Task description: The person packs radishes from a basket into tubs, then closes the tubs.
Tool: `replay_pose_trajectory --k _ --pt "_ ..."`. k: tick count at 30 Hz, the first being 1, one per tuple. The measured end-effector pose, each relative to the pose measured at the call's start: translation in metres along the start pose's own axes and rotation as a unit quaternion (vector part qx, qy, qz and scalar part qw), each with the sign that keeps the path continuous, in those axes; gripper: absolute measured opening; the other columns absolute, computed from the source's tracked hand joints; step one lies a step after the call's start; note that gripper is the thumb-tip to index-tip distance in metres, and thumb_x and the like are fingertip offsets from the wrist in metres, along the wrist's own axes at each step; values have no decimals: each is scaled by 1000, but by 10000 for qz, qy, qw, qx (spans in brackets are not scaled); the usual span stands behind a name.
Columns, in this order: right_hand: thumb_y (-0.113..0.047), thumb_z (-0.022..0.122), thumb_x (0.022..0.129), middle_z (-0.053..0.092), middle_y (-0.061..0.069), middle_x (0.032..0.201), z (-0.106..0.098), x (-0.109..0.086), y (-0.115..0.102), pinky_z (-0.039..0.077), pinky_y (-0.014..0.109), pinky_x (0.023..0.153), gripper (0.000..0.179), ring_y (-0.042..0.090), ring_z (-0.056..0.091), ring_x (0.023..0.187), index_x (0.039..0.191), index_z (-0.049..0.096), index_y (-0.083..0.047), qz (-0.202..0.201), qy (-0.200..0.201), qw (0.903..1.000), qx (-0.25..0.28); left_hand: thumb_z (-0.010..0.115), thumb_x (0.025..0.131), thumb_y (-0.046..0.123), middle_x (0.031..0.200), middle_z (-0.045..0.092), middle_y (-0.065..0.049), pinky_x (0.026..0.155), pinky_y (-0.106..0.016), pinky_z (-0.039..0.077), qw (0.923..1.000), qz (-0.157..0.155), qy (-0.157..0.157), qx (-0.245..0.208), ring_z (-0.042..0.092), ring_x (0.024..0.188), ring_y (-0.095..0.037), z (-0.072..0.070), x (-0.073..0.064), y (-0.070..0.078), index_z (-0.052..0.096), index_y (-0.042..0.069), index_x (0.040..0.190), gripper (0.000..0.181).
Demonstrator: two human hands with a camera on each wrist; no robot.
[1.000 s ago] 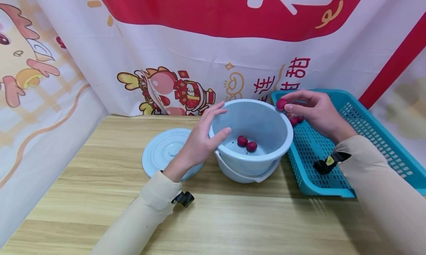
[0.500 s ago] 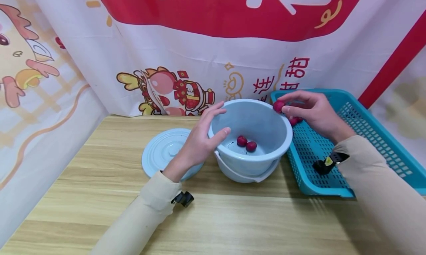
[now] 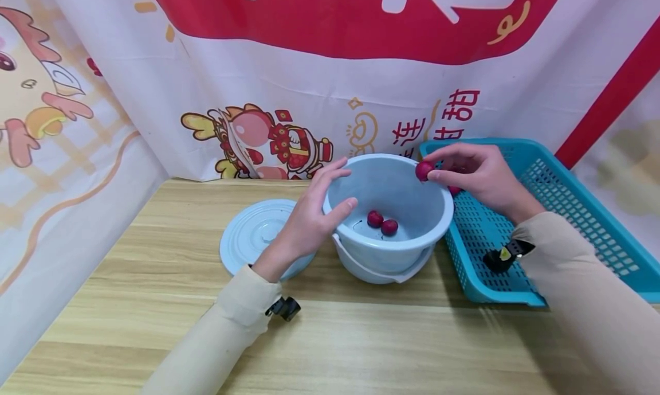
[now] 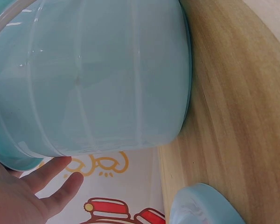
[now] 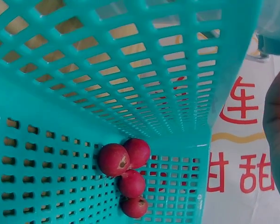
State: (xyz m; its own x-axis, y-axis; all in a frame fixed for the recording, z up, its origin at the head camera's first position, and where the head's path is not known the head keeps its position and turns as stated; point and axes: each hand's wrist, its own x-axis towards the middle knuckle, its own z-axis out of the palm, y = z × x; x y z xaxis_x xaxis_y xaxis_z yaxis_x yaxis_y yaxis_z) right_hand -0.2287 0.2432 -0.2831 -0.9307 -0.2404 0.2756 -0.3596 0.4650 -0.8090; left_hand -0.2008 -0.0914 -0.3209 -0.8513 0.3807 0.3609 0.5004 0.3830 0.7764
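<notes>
My left hand [image 3: 311, 211] holds the left rim of a light blue bucket [image 3: 392, 260], thumb over the inside. In the left wrist view, fingers [image 4: 65, 191] of the same hand show outside the bucket wall. My right hand [image 3: 482, 174] pinches a small round red radish [image 3: 424, 171] between thumb and fingertips, over the bucket's right rim. On the bucket floor lie two more radishes [image 3: 389, 227]. In the right wrist view, several radishes [image 5: 114, 159] sit in a teal basket [image 5: 51, 112], while the right hand is mostly cut off at the edge.
The basket stands on the wooden table [image 3: 361, 343], right of the bucket. A light blue lid [image 3: 247, 240] lies to the bucket's left, partly under my left forearm. The bucket's handle [image 3: 371, 273] hangs down in front. A printed cloth [image 3: 289, 79] rises behind.
My right hand has moved slightly left with the radish, from the basket's edge to over the bucket's rim. The left hand and bucket stay in place.
</notes>
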Motion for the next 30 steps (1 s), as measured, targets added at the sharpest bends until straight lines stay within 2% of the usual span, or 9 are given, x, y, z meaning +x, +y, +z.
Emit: replay_pose_trajectory --k 6,11,18,30 --pt "-19 82 93 75 0 98 7 1 -2 61 25 65 36 21 66 82 129 76 -16 -321 79 9992 -212 57 101 45 175 28 10 123 -62 40 10000 -5 -7 -10 31 161 -22 0 0 0 46 15 157 65" --pt "-21 85 90 72 -1 99 15 0 -6 55 24 59 36 23 60 82 126 78 -20 -481 33 9974 -536 57 101 46 175 28 10 123 -62 40 10000 -7 -8 -28 31 161 -22 0 0 -1 47 15 157 64" --pt "-20 86 89 71 -3 99 19 0 -9 51 24 59 36 24 56 83 124 79 -21 -481 -20 9964 -692 57 101 45 174 27 10 121 -61 43 10000 -20 -25 -61 32 160 -22 -1 0 0 46 16 156 63" --pt "-23 86 90 72 -4 101 19 0 -9 52 25 62 36 24 57 84 125 79 -23 -342 -14 9968 -718 57 102 44 175 28 9 122 -61 43 10000 -34 -32 -53 32 160 -22 -1 0 0 46 16 156 63"
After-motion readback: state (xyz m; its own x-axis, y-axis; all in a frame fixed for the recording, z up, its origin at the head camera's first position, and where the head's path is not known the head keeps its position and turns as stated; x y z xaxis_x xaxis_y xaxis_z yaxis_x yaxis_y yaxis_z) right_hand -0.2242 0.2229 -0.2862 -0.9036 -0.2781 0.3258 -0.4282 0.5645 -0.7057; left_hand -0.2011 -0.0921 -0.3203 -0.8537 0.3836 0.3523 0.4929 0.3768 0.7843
